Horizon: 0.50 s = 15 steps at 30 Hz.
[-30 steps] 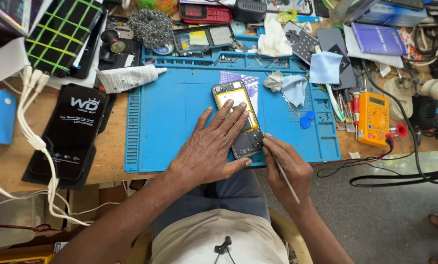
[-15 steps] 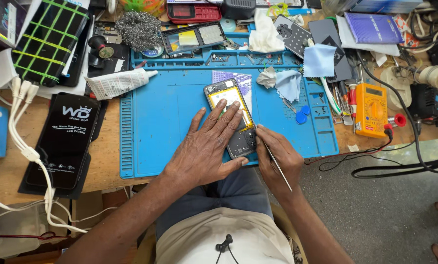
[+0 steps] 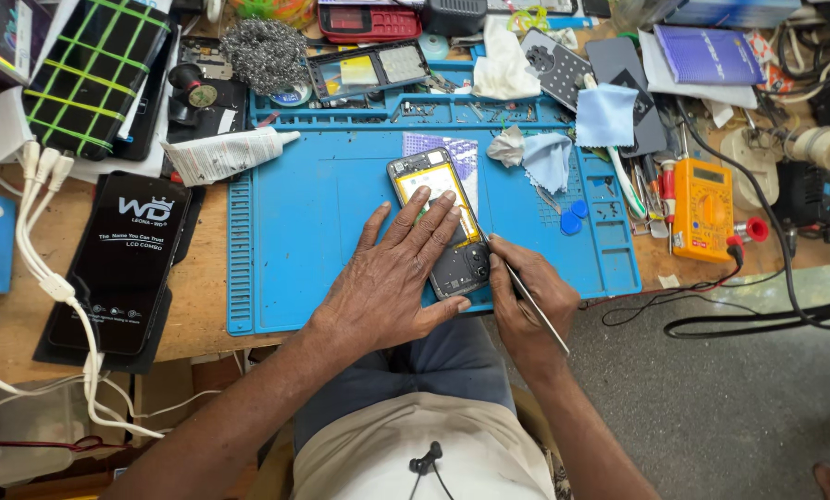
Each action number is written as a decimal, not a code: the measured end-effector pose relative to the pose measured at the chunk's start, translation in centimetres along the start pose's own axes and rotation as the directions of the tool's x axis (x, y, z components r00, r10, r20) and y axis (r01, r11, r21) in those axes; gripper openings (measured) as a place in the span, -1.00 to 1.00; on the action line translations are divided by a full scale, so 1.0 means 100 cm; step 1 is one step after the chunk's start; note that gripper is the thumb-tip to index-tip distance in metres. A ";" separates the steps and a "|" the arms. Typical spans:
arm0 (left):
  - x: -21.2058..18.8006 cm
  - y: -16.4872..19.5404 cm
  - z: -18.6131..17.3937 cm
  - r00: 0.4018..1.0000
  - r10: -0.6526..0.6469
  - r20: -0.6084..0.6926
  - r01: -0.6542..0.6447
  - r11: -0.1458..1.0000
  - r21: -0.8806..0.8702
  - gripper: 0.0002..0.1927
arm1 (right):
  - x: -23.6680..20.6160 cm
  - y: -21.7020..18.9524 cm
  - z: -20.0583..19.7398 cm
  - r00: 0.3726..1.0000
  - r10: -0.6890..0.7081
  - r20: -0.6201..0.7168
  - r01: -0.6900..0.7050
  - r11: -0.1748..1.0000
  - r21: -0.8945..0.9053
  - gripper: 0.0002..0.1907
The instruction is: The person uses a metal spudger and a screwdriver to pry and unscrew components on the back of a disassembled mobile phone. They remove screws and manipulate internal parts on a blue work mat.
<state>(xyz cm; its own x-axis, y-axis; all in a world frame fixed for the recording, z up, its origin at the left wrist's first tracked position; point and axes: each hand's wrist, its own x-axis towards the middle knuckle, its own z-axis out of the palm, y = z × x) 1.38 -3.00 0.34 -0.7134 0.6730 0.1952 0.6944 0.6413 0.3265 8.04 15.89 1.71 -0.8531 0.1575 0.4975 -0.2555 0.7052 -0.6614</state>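
The opened phone [image 3: 441, 220] lies back-up on the blue mat [image 3: 322, 222] at the front of the desk [image 3: 202, 287], its yellow battery and dark circuit board showing. The left hand [image 3: 392, 273] lies flat across it, fingers [image 3: 424, 222] spread and pressing on the phone's lower half, gripping nothing. The right hand [image 3: 524, 294] sits just beside the phone's lower right corner, fingers pinched shut around a thin metal tool [image 3: 535, 310] whose tip meets the phone's edge. A crumpled blue cloth [image 3: 546, 157] lies near the phone's upper right, an orange meter [image 3: 702, 208] stands further right, and a white tube [image 3: 225, 153] lies at the mat's upper left corner.
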 end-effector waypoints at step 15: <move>0.003 0.010 -0.007 0.999 -0.004 0.037 0.004 1.000 -0.001 0.06 | 0.000 -0.007 -0.010 0.999 0.046 0.008 -0.046 0.999 -0.016 -0.82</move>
<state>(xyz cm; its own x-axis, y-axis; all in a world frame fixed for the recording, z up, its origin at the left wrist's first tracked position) 1.78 -2.45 1.32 -0.7121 0.6837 0.1593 0.6914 0.6437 0.3280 8.67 16.10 2.76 -0.8676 0.1844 0.4617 -0.2086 0.7080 -0.6747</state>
